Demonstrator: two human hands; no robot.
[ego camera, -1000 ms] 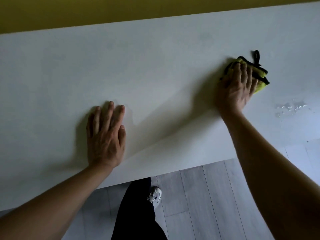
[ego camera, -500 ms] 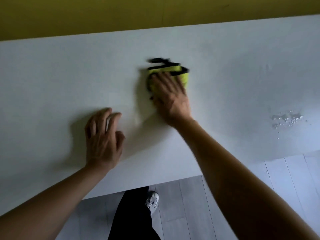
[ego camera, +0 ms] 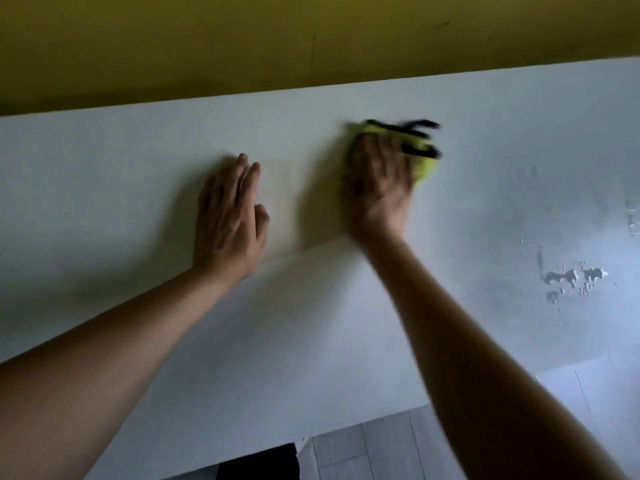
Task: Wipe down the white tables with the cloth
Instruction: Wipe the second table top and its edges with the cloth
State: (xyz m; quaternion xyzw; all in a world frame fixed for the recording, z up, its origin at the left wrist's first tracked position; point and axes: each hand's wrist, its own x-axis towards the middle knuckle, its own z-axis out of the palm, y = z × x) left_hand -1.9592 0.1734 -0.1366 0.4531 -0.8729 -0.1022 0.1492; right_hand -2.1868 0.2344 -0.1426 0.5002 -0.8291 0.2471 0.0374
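The white table (ego camera: 104, 202) fills most of the head view. My right hand (ego camera: 381, 181) presses flat on a bunched yellow-green cloth (ego camera: 424, 168) with black trim, near the table's far edge; both are motion-blurred. Most of the cloth is hidden under the hand, and only its far and right edges show. My left hand (ego camera: 228, 216) rests palm down on the table with fingers straight, a short way left of the right hand and holding nothing.
A patch of water drops (ego camera: 575, 277) and wet smears lie on the table at the right. A yellow wall (ego camera: 311, 39) runs behind the far edge. Grey plank floor (ego camera: 374, 448) and my dark trouser leg (ego camera: 259, 462) show below the near edge.
My right hand swept the cloth left from near the water drops to beside my left hand, then back a little to the right. The view has shifted so both hands sit farther up the table.
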